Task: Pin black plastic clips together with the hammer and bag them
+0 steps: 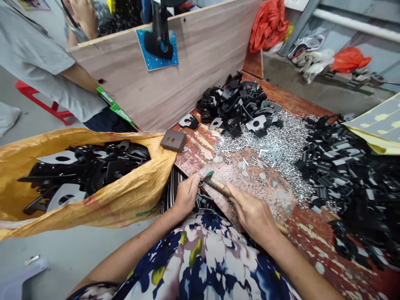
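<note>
My right hand (254, 214) is closed round the wooden handle of a small hammer (215, 184), whose head sits near the table's front edge. My left hand (186, 193) is closed in a pinch on a small black part (203, 199) right beside the hammer head, at the edge of the table over my lap. A heap of small silver rivets (275, 146) lies just beyond both hands on the worn red table (312, 237).
A yellow sack (125, 200) full of black metal pieces stands at the left. Black parts are piled at the back (240, 104) and the right (350, 175). A wooden board (193, 54) walls the table's far side; another person in grey (34, 54) stands behind it.
</note>
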The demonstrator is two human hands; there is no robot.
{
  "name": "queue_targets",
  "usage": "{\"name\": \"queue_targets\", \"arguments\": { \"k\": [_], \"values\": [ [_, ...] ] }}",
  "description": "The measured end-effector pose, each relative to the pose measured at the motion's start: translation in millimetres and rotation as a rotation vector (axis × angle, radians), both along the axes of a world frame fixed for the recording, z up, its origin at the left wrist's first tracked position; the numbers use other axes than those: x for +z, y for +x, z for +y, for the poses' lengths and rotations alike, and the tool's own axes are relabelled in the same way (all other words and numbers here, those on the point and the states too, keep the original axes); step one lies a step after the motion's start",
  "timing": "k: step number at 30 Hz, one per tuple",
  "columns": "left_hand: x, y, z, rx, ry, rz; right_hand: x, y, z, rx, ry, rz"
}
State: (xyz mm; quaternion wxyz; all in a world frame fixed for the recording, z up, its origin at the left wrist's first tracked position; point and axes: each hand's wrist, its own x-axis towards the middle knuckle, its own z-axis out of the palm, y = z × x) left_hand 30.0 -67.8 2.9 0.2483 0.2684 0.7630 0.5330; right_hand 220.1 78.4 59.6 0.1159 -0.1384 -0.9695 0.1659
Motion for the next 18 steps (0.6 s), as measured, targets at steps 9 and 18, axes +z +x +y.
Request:
{"name": "queue_targets", "arguments": {
  "k": [9, 18],
  "values": [
    [61.4, -20.2, -20.6, -0.344, 0.259, -0.381, -3.6, 3.2, 23.2, -0.155, 0.038, 0.085],
    [73.3, -20.3, 0.9, -0.556, 0.367, -0.135, -0.4, 16.9, 21.0, -0.167, -0.198, 0.209]
  ]
}}
